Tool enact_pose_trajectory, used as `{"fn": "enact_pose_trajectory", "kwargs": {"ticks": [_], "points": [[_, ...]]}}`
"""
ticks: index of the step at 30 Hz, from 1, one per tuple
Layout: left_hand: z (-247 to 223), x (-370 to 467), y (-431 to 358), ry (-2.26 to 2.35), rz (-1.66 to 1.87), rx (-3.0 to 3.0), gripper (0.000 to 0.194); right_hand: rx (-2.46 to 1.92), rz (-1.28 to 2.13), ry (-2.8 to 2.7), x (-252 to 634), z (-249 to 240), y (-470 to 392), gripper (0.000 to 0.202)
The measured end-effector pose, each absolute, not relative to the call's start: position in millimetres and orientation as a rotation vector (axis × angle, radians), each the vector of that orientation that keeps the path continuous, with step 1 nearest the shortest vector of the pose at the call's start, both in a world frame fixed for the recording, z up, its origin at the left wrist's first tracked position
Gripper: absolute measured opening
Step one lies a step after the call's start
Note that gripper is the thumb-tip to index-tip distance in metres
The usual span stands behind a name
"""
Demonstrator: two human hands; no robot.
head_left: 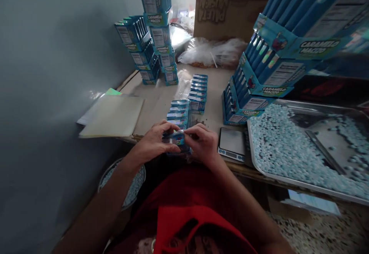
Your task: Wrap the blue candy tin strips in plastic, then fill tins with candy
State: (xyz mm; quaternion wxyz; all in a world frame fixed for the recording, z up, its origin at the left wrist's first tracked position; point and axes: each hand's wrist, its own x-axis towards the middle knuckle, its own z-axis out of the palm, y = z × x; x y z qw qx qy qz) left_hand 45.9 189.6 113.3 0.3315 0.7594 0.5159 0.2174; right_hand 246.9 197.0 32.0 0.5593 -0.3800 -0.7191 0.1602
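Two bare hands of mine meet over a box of blue packets (178,114) at the near edge of the table (155,106). My left hand (154,140) grips the box's near end, its thumb low across the front and its fingers over the top. My right hand (203,140) is closed in a pinch at the upper right of that same end; I cannot tell whether its fingertips have packet or clear film between them. Clear film shines along the box's right side.

Just behind, a little to the right, stands a second row of packets (198,88), with dark crumbs (201,122) on the table near it. Beyond my right hand lies a small scale (231,140), and next to that a metal tray (255,150) of pale blue candies (279,142). A tall stack of blue boxes (256,79), marked "Caramelo Macizo", rises behind the scale. To my left are pale sheets (112,115), and below the table's edge a basin of candies (134,186). Farther back I see two more stacks (160,34), a clear plastic bag (215,52) and a cardboard box (227,11) with upside-down lettering.
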Motion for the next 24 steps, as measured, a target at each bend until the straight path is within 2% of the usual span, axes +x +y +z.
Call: {"fn": "enact_pose_trajectory", "kwargs": {"ticks": [3,7,11,13,17,20,22,24], "points": [[109,47,192,1.324,0.617,2.000,0.040,-0.986,0.551,-1.475,241,33,188,0.007],[96,53,191,1.335,0.796,1.891,0.046,-1.015,0.188,-1.785,249,39,170,0.008],[77,52,169,1.509,1.173,1.925,0.055,-0.972,-0.085,-1.927,257,38,140,0.030],[68,46,150,1.575,1.308,2.008,0.058,-0.983,-0.025,-1.799,258,29,120,0.034],[49,34,122,1.545,1.460,2.157,0.051,-1.099,0.245,-1.395,263,5,92,0.031],[34,34,124,1.553,1.387,2.138,0.058,-1.195,0.272,-1.459,262,-5,91,0.046],[27,37,131,1.619,1.296,2.020,0.046,-1.205,0.184,-1.579,260,-8,97,0.058],[23,37,138,1.640,1.241,1.922,0.028,-1.234,0.092,-1.621,256,-10,105,0.043]]}}
